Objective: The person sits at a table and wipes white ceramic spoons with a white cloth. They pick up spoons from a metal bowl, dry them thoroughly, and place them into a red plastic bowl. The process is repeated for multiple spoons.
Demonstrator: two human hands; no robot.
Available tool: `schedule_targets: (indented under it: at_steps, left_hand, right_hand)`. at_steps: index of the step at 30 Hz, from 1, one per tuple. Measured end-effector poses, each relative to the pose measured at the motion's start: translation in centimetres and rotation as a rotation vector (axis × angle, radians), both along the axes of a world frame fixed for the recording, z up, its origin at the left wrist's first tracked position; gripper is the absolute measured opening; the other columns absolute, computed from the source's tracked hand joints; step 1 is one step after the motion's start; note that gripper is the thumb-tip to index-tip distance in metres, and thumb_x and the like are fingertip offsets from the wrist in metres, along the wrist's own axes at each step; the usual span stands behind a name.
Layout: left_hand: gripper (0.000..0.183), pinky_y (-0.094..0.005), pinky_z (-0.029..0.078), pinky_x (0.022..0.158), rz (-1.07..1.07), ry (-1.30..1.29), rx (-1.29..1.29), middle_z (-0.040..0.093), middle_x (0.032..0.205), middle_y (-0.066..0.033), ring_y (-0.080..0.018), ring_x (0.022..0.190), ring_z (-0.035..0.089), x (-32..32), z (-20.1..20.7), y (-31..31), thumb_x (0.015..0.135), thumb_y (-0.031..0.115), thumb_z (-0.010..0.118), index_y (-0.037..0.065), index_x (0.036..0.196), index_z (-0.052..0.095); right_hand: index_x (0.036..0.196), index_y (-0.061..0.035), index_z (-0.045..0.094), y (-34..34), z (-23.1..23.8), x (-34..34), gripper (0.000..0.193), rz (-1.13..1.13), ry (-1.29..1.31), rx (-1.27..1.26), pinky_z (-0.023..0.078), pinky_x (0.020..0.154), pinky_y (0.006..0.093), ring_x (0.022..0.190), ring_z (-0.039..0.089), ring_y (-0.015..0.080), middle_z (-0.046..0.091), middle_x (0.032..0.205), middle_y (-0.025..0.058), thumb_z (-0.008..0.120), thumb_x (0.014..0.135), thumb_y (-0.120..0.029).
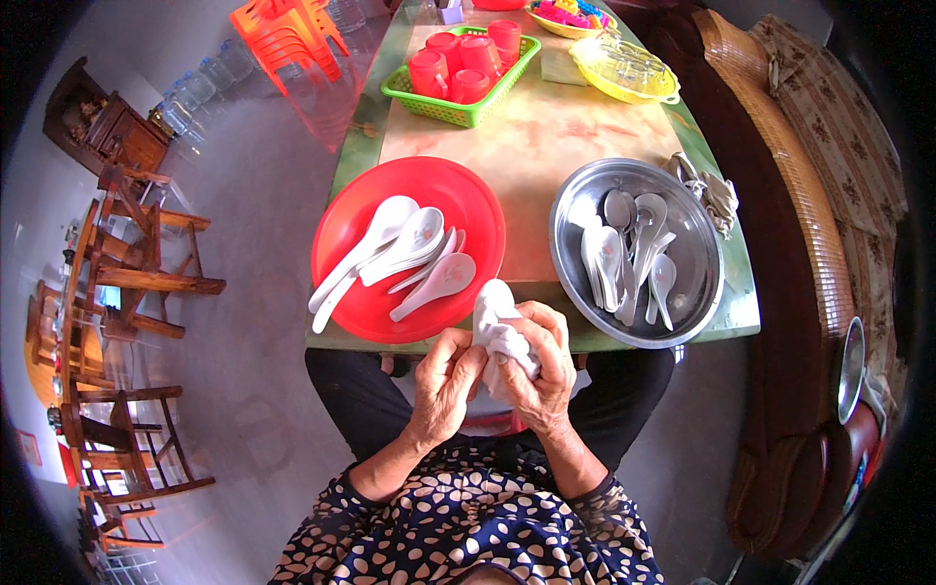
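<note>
Close to the table's near edge, my two hands meet around a white soup spoon point(493, 294) whose bowl points up and away from me. My left hand point(444, 385) is closed at the spoon's lower part, which is hidden. A white cloth point(509, 349) is bunched against the spoon, gripped by my right hand point(546, 366). Left of them, a red plastic basin point(356, 210) bears several white soup spoons point(417, 239). To the right stands a metal basin point(710, 283) with several more white spoons point(604, 258) and metal spoons point(617, 207) in it.
Farther up the table point(526, 180) are a green basket point(473, 118) of red cups point(429, 74) and a yellow basket point(639, 96) of clear glasses. Crumpled cloth point(720, 203) lies beside the metal basin. A wooden bench point(780, 146) stands right, wooden chairs point(156, 283) left.
</note>
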State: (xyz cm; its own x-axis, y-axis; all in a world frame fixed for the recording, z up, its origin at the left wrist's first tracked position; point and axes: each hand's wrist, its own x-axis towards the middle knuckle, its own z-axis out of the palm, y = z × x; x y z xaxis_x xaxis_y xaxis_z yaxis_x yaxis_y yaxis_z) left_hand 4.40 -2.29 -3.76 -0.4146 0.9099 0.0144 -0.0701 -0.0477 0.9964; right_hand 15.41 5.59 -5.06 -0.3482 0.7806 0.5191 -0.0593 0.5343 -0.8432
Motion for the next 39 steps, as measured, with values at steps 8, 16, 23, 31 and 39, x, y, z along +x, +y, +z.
schedule_targets:
  at_steps: [8, 16, 23, 31, 39]
  left_hand:
    - [0.012, -0.0172, 0.034, 0.055, -0.122, 0.107, 0.062, 0.050, 0.070, 0.0046, -0.0020, 0.061, 0.039, -0.4, 0.0, -0.7, 0.096, 0.015, 0.053, 0.004, 0.098, 0.054]
    - [0.014, -0.0192, 0.039, 0.062, -0.130, 0.103, 0.061, 0.054, 0.077, 0.0020, -0.0042, 0.068, 0.046, -0.5, -0.6, -0.7, 0.095, 0.014, 0.054, 0.002, 0.103, 0.054]
    - [0.017, -0.0224, 0.044, 0.077, -0.142, 0.211, 0.126, 0.060, 0.091, -0.0018, -0.0076, 0.083, 0.053, -0.6, 0.0, -0.4, 0.095, 0.009, 0.052, 0.000, 0.110, 0.055]
    - [0.017, -0.0183, 0.040, 0.066, -0.143, 0.190, 0.082, 0.057, 0.080, 0.0016, -0.0050, 0.070, 0.047, -0.3, 0.6, -0.7, 0.095, 0.011, 0.054, 0.002, 0.108, 0.056]
    - [0.018, -0.0168, 0.040, 0.064, -0.075, -0.379, 0.120, 0.056, 0.084, 0.0021, -0.0019, 0.071, 0.047, -0.9, -1.3, -0.6, 0.097, 0.016, 0.051, 0.003, 0.108, 0.054]
  right_hand:
    - [0.108, -0.0007, 0.058, 2.0, 2.4, 0.5, 0.038, 0.093, 0.039, -0.218, 0.044, 0.084, 0.0316, 0.094, 0.055, 0.0223, 0.056, 0.099, 0.0109, 0.067, 0.072, -0.005]
    - [0.108, -0.0001, 0.058, 2.2, 2.1, 0.9, 0.042, 0.122, -0.006, 0.028, 0.044, 0.087, 0.0386, 0.101, 0.055, 0.0304, 0.055, 0.109, 0.0150, 0.068, 0.068, -0.006]
    - [0.103, -0.0053, 0.060, 1.2, 2.3, 0.0, 0.047, 0.046, -0.100, 0.339, 0.041, 0.079, 0.0378, 0.092, 0.054, 0.0284, 0.057, 0.105, 0.0104, 0.073, 0.058, -0.007]
    - [0.106, 0.0011, 0.056, 2.0, 2.4, -1.2, 0.026, -0.087, 0.046, -0.175, 0.049, 0.079, 0.0363, 0.088, 0.060, 0.0308, 0.059, 0.104, 0.0174, 0.062, 0.082, -0.006]
    - [0.112, 0.0020, 0.052, -0.5, 0.2, -1.8, 0.029, -0.131, 0.027, -0.168, 0.045, 0.086, 0.0335, 0.098, 0.057, 0.0268, 0.055, 0.111, 0.0166, 0.058, 0.085, -0.007]
